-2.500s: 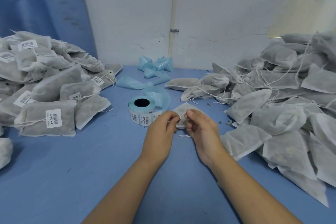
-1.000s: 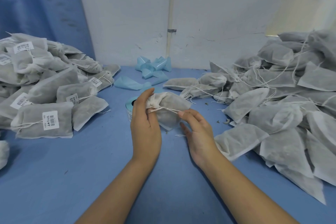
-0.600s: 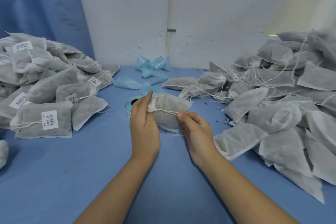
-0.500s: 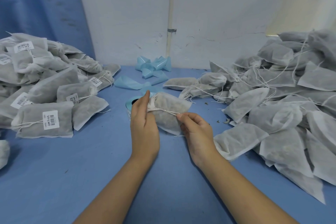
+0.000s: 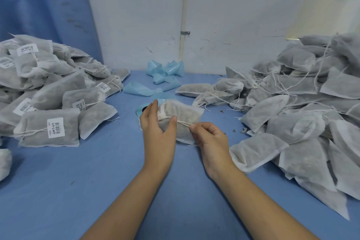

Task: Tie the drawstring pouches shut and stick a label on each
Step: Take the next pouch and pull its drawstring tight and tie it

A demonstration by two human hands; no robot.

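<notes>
A grey fabric pouch (image 5: 183,115) is held just above the blue table (image 5: 78,191) at the centre. My left hand (image 5: 158,132) grips its gathered neck between thumb and fingers. My right hand (image 5: 211,138) pinches the white drawstring (image 5: 184,122), which runs taut from the neck to my fingertips. The label roll (image 5: 140,112) with a light blue core stands behind my left hand, mostly hidden by it.
A pile of tied, labelled pouches (image 5: 48,91) fills the left side. A larger pile of unlabelled pouches (image 5: 296,115) with loose strings covers the right. Curled light blue backing strips (image 5: 165,74) lie at the back by the white wall.
The pouch went from lying on the table under both hands' fingertips to being lifted by its neck in my left hand. My right hand now pulls the string sideways to the right.
</notes>
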